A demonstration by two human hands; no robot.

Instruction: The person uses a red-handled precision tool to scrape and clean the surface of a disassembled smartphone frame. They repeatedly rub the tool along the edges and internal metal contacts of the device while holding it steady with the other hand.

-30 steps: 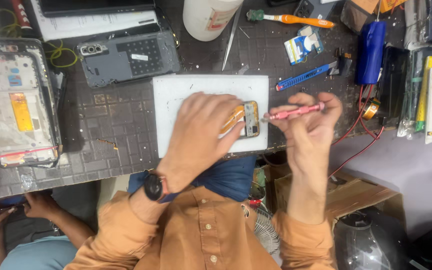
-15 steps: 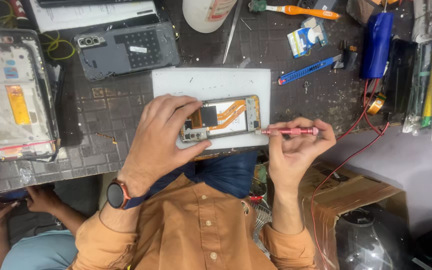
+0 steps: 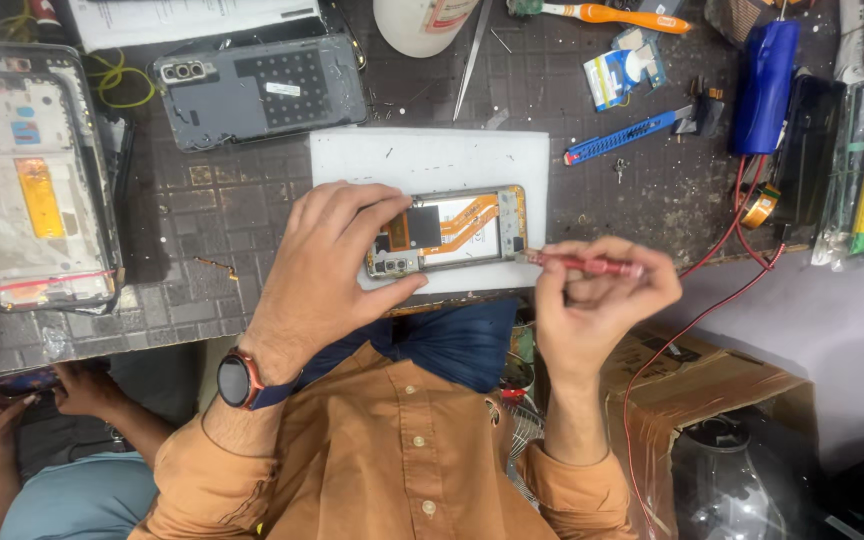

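Note:
An opened phone (image 3: 457, 228) with orange flex cables lies on a white mat (image 3: 432, 160) at the near edge of the workbench. My left hand (image 3: 327, 265) grips the phone's left end, thumb below and fingers over the top. My right hand (image 3: 602, 295) holds a red screwdriver (image 3: 587, 264) level, its tip touching the phone's right end.
A grey phone back cover (image 3: 257, 90) lies behind the mat, a stripped phone frame (image 3: 32, 190) at far left. A blue tool (image 3: 620, 138), an orange-handled brush (image 3: 602, 15), a blue cylinder (image 3: 762, 85) and a white bottle (image 3: 422, 20) stand around. Another person's hands (image 3: 22, 395) at lower left.
My left hand has slid off the phone's middle to its left end, uncovering the inside. The screwdriver has dropped from a raised tilt to level, with its tip at the phone's right end.

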